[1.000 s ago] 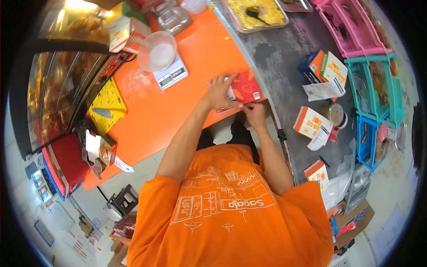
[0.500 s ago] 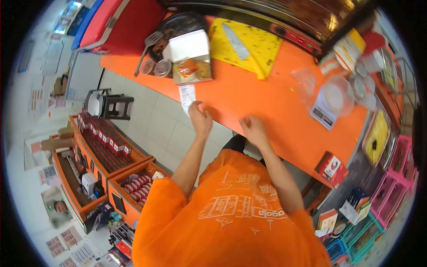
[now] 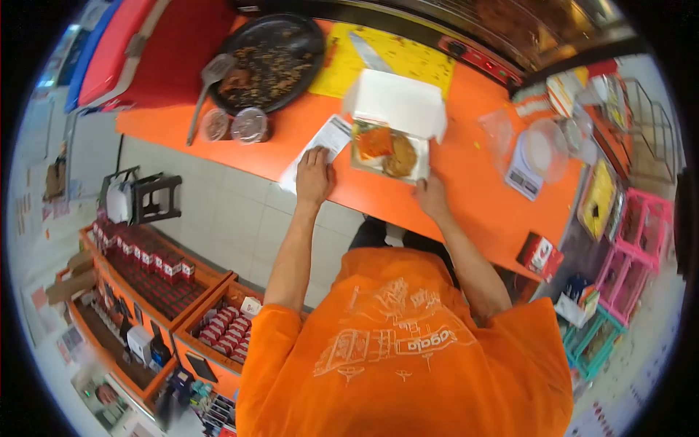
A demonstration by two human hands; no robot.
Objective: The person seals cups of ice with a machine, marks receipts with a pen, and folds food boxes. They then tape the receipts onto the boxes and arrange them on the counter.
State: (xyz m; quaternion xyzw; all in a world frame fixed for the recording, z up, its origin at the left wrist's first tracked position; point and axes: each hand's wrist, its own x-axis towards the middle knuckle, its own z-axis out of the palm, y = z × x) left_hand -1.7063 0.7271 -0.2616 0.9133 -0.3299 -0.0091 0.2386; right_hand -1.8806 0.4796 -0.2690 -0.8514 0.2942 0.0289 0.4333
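On the orange counter, a white box point(image 3: 397, 95) stands with its lid up, showing orange and brown food inside. My right hand point(image 3: 431, 195) is at the box's lower right corner, its fingers bent against the edge. My left hand point(image 3: 314, 177) rests on a printed paper slip point(image 3: 329, 138) at the counter's front edge, fingers close together and pressed down on it. Two small lidded cups point(image 3: 250, 125) are left of the slip, beside a round black pan point(image 3: 280, 62) with food bits and a spatula point(image 3: 217, 71).
Behind the box lies a yellow cutting board point(image 3: 415, 58) with a knife point(image 3: 369, 53). A scale point(image 3: 524, 175) carrying a plastic container and a red-and-white box point(image 3: 539, 255) are at the right. A red cooler point(image 3: 164, 54) stands at the back left.
The box has moved right, away from the cups, and its right corner now meets my right hand. My left hand now lies on the slip, which shows more fully.
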